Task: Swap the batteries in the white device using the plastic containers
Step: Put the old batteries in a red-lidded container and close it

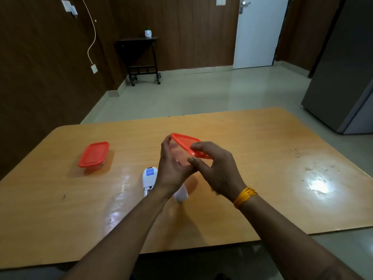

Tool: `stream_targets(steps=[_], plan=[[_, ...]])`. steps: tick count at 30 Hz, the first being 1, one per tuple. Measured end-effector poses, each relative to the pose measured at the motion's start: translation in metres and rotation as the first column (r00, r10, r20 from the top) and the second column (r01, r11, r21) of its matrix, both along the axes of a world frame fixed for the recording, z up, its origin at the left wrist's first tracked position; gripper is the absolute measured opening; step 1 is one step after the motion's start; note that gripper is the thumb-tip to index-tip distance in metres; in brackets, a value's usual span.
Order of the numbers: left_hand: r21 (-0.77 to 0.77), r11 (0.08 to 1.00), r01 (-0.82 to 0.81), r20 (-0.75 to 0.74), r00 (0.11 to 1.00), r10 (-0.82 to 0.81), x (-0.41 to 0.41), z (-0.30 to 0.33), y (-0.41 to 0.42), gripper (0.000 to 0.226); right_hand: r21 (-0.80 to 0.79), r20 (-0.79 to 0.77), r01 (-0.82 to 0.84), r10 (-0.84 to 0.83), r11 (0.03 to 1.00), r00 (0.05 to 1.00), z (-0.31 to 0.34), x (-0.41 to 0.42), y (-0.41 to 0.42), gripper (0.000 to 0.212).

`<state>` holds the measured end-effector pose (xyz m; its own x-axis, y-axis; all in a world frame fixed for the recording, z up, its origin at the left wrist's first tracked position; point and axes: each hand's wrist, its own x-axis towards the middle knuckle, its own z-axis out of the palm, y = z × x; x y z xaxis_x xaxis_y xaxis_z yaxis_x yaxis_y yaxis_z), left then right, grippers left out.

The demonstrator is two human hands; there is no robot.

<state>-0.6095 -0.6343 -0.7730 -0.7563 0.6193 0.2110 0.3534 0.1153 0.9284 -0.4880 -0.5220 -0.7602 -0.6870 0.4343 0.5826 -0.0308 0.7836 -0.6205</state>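
At the left of the worktop [252, 138] a closed container [93, 155] with a red lid sits alone, well apart from the hands. Nearer the middle lies the white device [149, 178], back side up with a blue label showing, partly hidden behind the left wrist; a white piece [181, 194] beside it may be its battery cover, though that is hard to tell. Above the device the left hand [171, 168] cups a second clear container [181, 154] from below, its fingers curled round the near side, while the right hand [216, 168] pinches the rim of that container's red lid [185, 143], which is tilted up as if being peeled off. The box looks light, thin and slightly flexible, so a hold at the base with a pull at a lid corner seems best; its smooth plastic could slip. The worktop is glossy orange-brown wood with glare and a few scuffs at the right. Beyond are a pale tiled floor, dark wood-panelled walls, a small black side table [139, 57], a white door [260, 31] and a grey fridge [343, 77] at far right.
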Motion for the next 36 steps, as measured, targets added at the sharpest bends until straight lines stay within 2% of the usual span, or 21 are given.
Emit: stream_targets(steps=[3,7,12,14,16,19,24,28,32,34,36], plan=[[0.006,0.999,-0.047,-0.027,0.998,0.048,0.002,-0.003,0.004,0.109,-0.002,-0.045,0.009,-0.009,1.0,0.999,-0.002,-0.004,-0.001,0.045],[0.044,0.997,-0.069,-0.059,0.996,0.072,0.003,0.0,0.008,0.107,0.007,-0.109,0.027,-0.026,1.0,0.994,0.0,-0.004,0.003,0.032],[0.04,0.999,-0.018,-0.095,0.995,0.022,-0.003,0.0,0.005,0.113,0.04,-0.166,0.064,-0.056,0.997,0.985,0.012,-0.001,0.01,0.031],[0.028,1.0,0.001,-0.09,0.996,0.002,-0.004,-0.001,0.003,0.113,0.094,-0.172,0.097,-0.08,0.991,0.982,0.009,-0.001,0.01,0.033],[0.026,1.0,0.016,-0.08,0.997,-0.014,-0.005,0.0,0.003,0.112,0.218,-0.171,0.132,-0.096,0.967,0.981,0.005,-0.003,0.009,0.035],[0.047,0.999,0.023,-0.063,0.998,-0.02,-0.007,0.005,0.001,0.112,0.386,-0.128,0.083,-0.036,0.919,0.991,0.003,-0.003,0.017,0.037],[0.056,0.998,0.041,-0.042,0.998,-0.039,-0.013,0.01,-0.003,0.119,0.426,-0.099,0.134,-0.102,0.895,0.99,-0.006,0.001,0.027,0.04],[0.092,0.993,0.07,0.033,0.997,-0.073,-0.015,0.01,-0.004,0.114,0.359,-0.139,0.204,-0.163,0.911,0.977,-0.002,-0.007,0.026,0.035],[0.148,0.983,0.111,0.102,0.987,-0.127,-0.018,0.006,-0.012,0.106,0.131,-0.203,0.332,-0.302,0.934,0.931,0.007,-0.004,0.044,0.029],[0.167,0.978,0.125,0.11,0.983,-0.145,-0.019,0.005,-0.011,0.103,0.094,-0.187,0.318,-0.297,0.943,0.936,0.006,-0.001,0.046,0.025],[0.211,0.971,0.112,0.143,0.979,-0.144,-0.021,0.005,-0.007,0.103,0.121,-0.112,0.274,-0.262,0.954,0.959,0.003,0.0,0.039,0.022]])
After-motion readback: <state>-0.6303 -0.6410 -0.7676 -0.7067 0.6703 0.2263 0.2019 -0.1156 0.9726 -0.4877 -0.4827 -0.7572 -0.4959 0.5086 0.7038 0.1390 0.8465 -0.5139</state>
